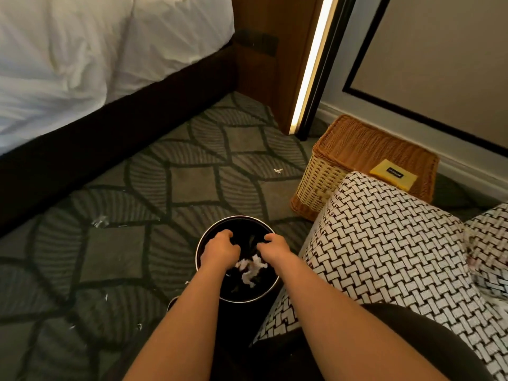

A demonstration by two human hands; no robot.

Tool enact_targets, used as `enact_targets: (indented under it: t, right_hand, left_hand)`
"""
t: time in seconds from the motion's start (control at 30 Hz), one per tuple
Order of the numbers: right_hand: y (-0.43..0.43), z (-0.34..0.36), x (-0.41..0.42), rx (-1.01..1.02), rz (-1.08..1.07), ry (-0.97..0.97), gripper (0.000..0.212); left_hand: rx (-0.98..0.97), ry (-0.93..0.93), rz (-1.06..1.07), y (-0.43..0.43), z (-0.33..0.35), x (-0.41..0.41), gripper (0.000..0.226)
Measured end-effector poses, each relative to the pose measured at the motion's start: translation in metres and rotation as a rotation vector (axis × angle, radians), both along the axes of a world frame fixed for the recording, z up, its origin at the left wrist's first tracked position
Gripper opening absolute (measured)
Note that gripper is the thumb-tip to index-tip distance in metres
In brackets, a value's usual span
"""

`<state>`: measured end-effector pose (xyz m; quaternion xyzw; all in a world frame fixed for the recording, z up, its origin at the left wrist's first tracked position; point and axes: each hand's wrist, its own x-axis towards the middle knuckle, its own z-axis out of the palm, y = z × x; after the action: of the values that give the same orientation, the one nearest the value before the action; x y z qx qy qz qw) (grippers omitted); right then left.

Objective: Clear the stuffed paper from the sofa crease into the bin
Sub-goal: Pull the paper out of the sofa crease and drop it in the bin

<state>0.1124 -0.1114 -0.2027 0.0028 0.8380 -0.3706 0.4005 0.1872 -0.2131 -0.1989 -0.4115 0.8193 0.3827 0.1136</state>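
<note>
OK, paper (pixel 251 266): white crumpled wad, already inside the bin (pixel 247 225), lying low between the two wrists. Bin = round, black, dark inside, standing on the carpet (pixel 192 188) just beside the sofa arm (pixel 384 243).

Left grip (pixel 220 247) and right grip (pixel 275 244) are both over the bin mouth, fingers curled down, tips hidden. Can't tell if either pinches paper, liner or nothing.

Progress (judged): at least one load is in, so the drop step looks approx done. What's left: the sofa crease (pixel 467 243) at the right edge is blurred, can't tell if more is stuffed there. Small white scraps (pixel 278 170) on the carpet prob need pickup too.

Other container: wicker basket (pixel 357 149) behind the sofa arm, lid on, contents hidden, yellow card (pixel 393 174) on top.
</note>
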Motion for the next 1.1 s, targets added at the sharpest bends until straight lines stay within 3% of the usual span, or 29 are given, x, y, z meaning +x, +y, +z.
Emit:
enact_targets:
  t: [0.2, 0.33, 0.43, 0.57, 0.87, 1.1]
  right_hand:
    - [0.009, 0.037, -0.007, 0.002, 0.134, 0.161, 0.018]
    - [0.026, 0.068, -0.009, -0.038, 0.196, 0.211, 0.021]
    - [0.044, 0.096, -0.010, -0.046, 0.263, 0.289, 0.012]
    - [0.077, 0.137, -0.005, -0.080, 0.340, 0.344, 0.019]
    - [0.195, 0.189, 0.015, -0.215, 0.188, 0.434, 0.017]
    - [0.323, 0.168, 0.035, -0.198, -0.048, 0.489, 0.010]
  left_hand:
    - [0.023, 0.111, -0.036, 0.017, 0.023, 0.004, 0.036]
    - [0.012, 0.267, -0.105, 0.042, 0.056, 0.014, 0.036]
    - [0.033, 0.345, -0.170, 0.061, 0.080, 0.023, 0.031]
    - [0.037, 0.430, -0.245, 0.084, 0.117, 0.032, 0.020]
    - [0.056, 0.561, -0.524, 0.152, 0.201, 0.029, 0.020]
    - [0.121, 0.485, -0.787, 0.243, 0.218, 0.009, 0.016]
